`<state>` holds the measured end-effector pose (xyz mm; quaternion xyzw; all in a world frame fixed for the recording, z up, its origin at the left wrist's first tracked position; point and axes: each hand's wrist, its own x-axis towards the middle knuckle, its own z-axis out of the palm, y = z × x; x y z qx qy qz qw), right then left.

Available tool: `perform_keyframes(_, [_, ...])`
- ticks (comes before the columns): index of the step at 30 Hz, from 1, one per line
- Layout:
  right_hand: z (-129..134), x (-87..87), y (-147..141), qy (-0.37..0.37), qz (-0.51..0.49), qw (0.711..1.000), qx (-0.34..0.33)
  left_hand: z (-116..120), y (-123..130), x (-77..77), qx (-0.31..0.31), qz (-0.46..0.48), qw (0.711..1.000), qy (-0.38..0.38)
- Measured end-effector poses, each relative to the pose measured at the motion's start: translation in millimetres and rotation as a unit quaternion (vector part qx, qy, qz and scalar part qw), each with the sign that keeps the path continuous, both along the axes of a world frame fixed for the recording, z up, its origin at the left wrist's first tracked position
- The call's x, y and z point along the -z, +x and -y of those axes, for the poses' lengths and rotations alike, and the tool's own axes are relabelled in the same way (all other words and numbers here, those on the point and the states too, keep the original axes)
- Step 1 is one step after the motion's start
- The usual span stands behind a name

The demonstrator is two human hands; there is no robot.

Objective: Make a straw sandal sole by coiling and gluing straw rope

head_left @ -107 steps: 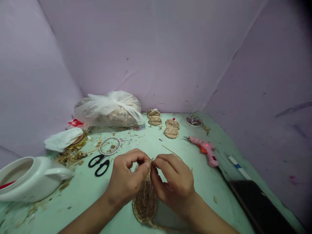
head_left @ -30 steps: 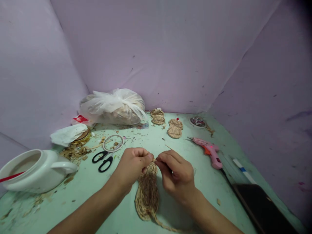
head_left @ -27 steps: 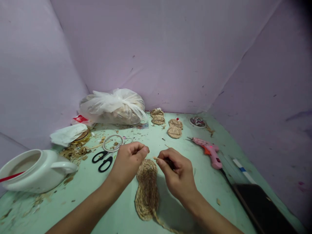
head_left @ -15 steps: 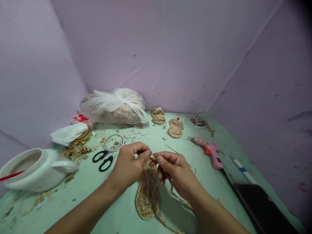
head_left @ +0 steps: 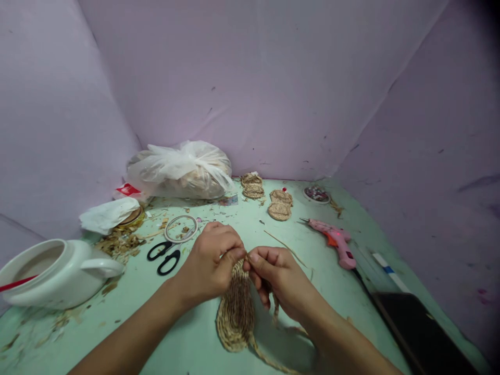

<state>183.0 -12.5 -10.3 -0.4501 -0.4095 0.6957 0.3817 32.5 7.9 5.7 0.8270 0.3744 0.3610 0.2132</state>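
Note:
A sole-shaped coil of braided straw (head_left: 236, 315) lies lengthwise in front of me, its far end under my fingers. My left hand (head_left: 216, 258) is closed, thumb and forefinger pinched at that far end. Opposite it, my right hand (head_left: 277, 268) also pinches, fingertips nearly touching the left ones. Between them a bit of the straw strand shows, mostly hidden by fingers. A loose straw braid (head_left: 275, 311) hangs below my right hand, and another length (head_left: 269, 362) trails from the sole's near end. Black-handled scissors (head_left: 169, 263) lie left of my left hand.
A pink glue gun (head_left: 332, 239) lies at right, near a black flat object (head_left: 422, 328). Behind are two small straw slipper shapes (head_left: 280, 205), a dish of pins or beads (head_left: 317, 195) and a plastic bag (head_left: 183, 172). A tape ring (head_left: 167, 232) and white pot (head_left: 74, 284) are left.
My left hand has tilted slightly, its knuckles raised, and the fingertips have come closer together. The small white bit at the left fingertips no longer shows. The sole stays in place.

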Motion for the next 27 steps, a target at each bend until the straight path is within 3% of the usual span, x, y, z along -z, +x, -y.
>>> perform_keyframes(3, [2.2,-2.1,0.5,0.017,0.004,0.999,-0.043,0.5,-0.6,3.0,-0.007,-0.023,0.997,0.074])
perform_keyframes(6, [1.6,-2.6,1.3,0.042,0.008,0.998,-0.053,-0.4,-2.6,4.5,-0.034,-0.052,0.995,0.074])
perform_keyframes(9, [-1.8,0.1,2.4,0.013,-0.017,1.000,-0.021,-3.8,-5.6,5.5,-0.044,-0.066,0.997,-0.019])
perform_keyframes(12, [-5.4,4.4,4.3,-0.033,-0.054,0.998,-0.004,-8.4,-8.7,5.1,-0.062,-0.012,0.989,-0.130])
perform_keyframes(15, [-7.6,7.8,6.0,-0.055,-0.087,0.995,-0.008,-11.9,-10.9,3.0,-0.080,0.096,0.966,-0.227])
perform_keyframes(18, [-7.6,8.6,6.6,-0.089,-0.126,0.988,-0.023,-13.1,-10.8,1.5,-0.059,0.155,0.937,-0.308])
perform_keyframes(22, [-4.7,7.7,5.2,-0.150,-0.193,0.966,-0.080,-12.8,-6.1,2.7,-0.044,0.197,0.904,-0.376])
perform_keyframes(27, [-1.3,13.1,1.8,-0.205,-0.274,0.928,-0.146,-10.4,-0.9,1.2,-0.028,0.225,0.886,-0.404])
